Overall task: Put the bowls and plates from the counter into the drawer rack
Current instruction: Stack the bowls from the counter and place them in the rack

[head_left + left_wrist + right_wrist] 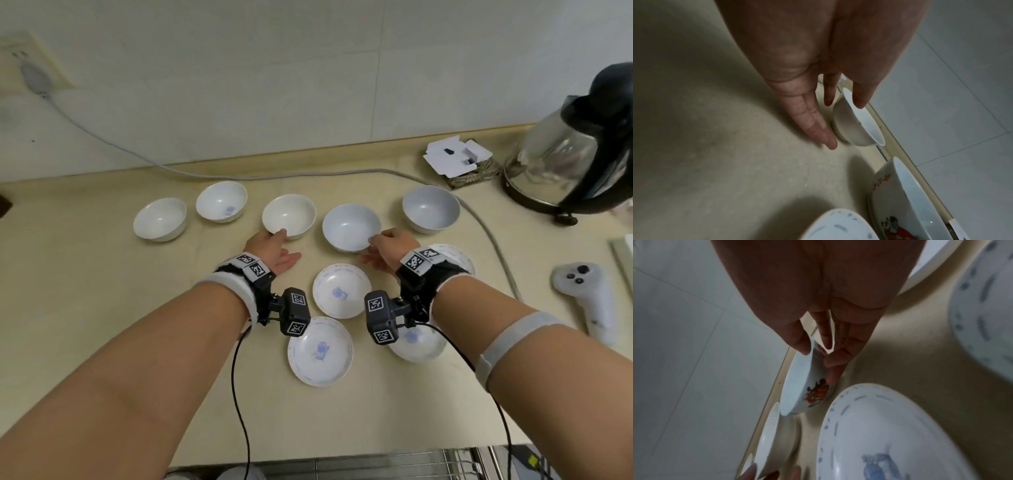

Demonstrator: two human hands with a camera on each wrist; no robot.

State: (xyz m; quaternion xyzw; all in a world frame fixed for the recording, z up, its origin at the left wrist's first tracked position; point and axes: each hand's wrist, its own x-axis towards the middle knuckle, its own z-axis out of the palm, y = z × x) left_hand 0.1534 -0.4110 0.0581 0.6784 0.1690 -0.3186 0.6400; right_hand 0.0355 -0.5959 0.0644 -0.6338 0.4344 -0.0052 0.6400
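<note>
Right grip [390, 248] pinching the near rim of a bluish bowl [351, 226], thumb [800, 344] over the lip inside, fingers [835, 365] against the painted outer wall; bowl resting on the desk [102, 291]. Left grip [270, 251] spread, fingers straight, one fingertip at the near rim of the white bowl [288, 215], not yet closed round it. Three more bowls in the same row: two to the left [160, 219] [221, 201], one to the right [431, 209]. Nearer, under and between the wrists, four shallow plates with blue marks [342, 290] [320, 351] [416, 341] [455, 257], the right pair partly hidden by the wrist camera and strap. Grey cable [479, 219] running along behind the bowls, close by the rightmost one. Glass kettle [565, 164], opened white box [455, 157] and white controller [585, 294] farther right. Wire rack [394, 466] just below the desk's front edge.
</note>
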